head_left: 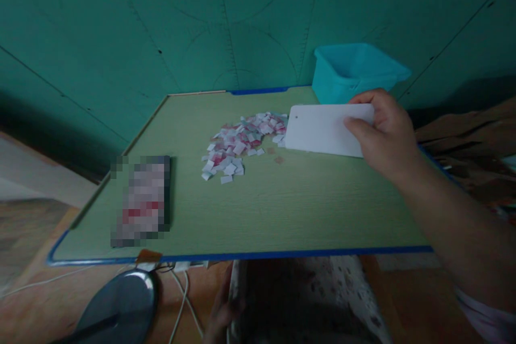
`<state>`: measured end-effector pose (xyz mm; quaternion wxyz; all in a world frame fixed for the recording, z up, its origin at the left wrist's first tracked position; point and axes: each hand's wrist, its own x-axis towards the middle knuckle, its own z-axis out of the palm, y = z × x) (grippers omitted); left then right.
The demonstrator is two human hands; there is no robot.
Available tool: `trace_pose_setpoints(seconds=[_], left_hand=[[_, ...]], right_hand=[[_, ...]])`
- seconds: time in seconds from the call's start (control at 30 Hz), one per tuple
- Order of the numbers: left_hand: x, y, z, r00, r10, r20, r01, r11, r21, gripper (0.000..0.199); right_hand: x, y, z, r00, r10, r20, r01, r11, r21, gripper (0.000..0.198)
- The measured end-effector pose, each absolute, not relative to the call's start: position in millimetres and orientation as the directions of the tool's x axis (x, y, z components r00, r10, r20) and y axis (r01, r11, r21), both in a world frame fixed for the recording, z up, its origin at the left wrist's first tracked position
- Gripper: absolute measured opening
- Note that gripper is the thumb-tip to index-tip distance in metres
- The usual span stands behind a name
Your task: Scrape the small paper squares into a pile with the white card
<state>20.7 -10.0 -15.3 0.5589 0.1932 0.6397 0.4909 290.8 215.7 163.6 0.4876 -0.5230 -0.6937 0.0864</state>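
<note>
Right hand pinches a flat, round-cornered white plate, left edge at loose paper squares on the green table. Left hand is low, fingers unreadable; turquoise tub stands behind plate.

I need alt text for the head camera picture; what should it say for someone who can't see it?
A right hand grips a flat white board beside scattered paper pieces on a green table. A turquoise bin stands behind; a pixelated item lies left.
</note>
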Motion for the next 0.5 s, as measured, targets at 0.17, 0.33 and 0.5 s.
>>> trace_pose_setpoints(seconds=[0.17,0.33,0.5], left_hand=[[21,-11,-21,-0.303,0.815,-0.493,-0.279,0.419,0.864,0.084],[23,-8,-14,-0.313,0.809,-0.498,-0.271,0.426,0.863,0.054],[24,-7,-9,-0.246,0.813,-0.527,-0.353,0.432,0.83,0.053]], right_hand=[[290,214,163,-0.035,0.825,0.565,0.651,0.447,-0.613,0.02],[292,215,161,-0.025,0.829,0.558,0.602,0.458,-0.654,0.022],[290,216,161,-0.044,0.829,0.558,0.635,0.454,-0.625,0.021]])
